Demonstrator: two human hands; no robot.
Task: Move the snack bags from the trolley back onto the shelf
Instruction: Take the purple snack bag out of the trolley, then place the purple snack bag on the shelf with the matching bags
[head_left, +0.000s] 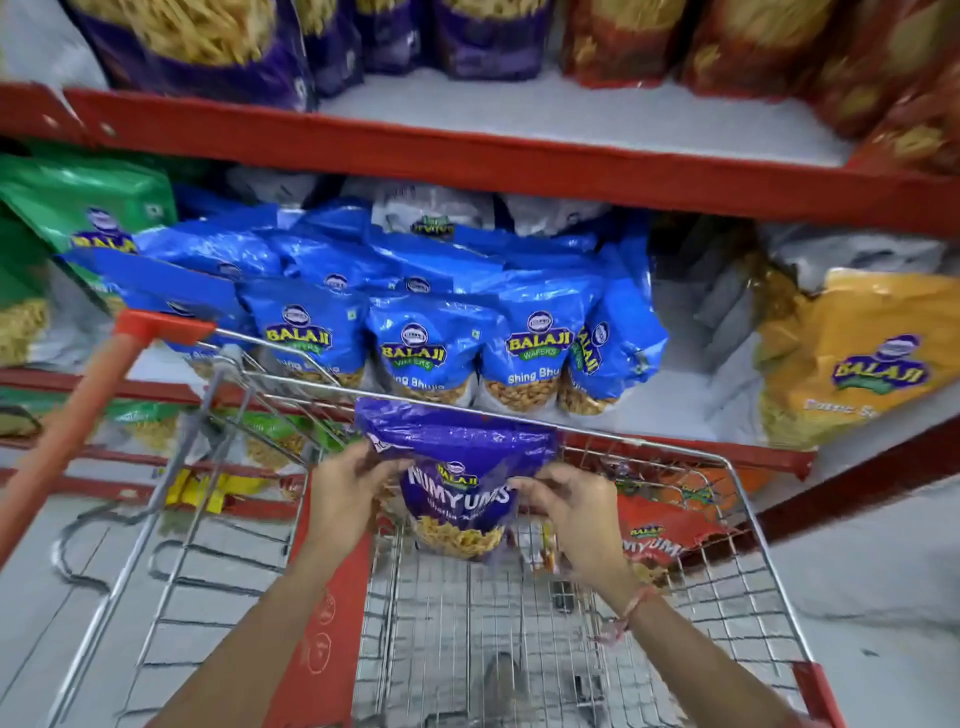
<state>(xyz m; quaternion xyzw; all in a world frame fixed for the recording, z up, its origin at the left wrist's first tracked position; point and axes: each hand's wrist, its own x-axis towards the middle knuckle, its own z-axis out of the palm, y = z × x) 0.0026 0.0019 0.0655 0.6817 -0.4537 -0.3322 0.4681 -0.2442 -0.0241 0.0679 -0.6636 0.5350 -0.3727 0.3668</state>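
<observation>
A purple snack bag (457, 467) is held upright over the wire trolley (748, 571), level with its far rim. My left hand (343, 493) grips the bag's left edge and my right hand (571, 512) grips its right side. A red snack bag (660, 525) lies in the trolley's far right corner. Ahead, the middle shelf (691, 405) holds a row of blue snack bags (431, 338). More purple bags (218, 47) stand on the top shelf (519, 156).
Green bags (88, 208) sit at the shelf's left and a yellow bag (862, 358) at its right. Red bags (753, 47) fill the top shelf's right side. The trolley's red handle (78, 415) rises at left. Lower shelves hold green and yellow packets (218, 483).
</observation>
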